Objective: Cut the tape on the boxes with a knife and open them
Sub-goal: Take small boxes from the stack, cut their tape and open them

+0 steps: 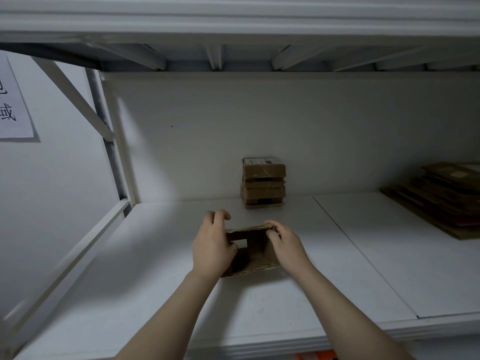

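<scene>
A small brown cardboard box (253, 252) lies open on the white shelf (155, 268), its inside facing me. My left hand (211, 245) holds the box's left side, thumb inside the opening and fingers curled over the far edge. My right hand (284, 241) grips the right wall near its top far corner. A stack of small taped boxes (263, 183) stands against the back wall behind the open box. No knife is in view.
Flattened cardboard sheets (439, 198) are piled at the right on the shelf. A shelf upright and diagonal brace (109, 141) stand at the left. A paper sign (13, 105) hangs on the left wall. Another shelf level (233, 24) runs overhead.
</scene>
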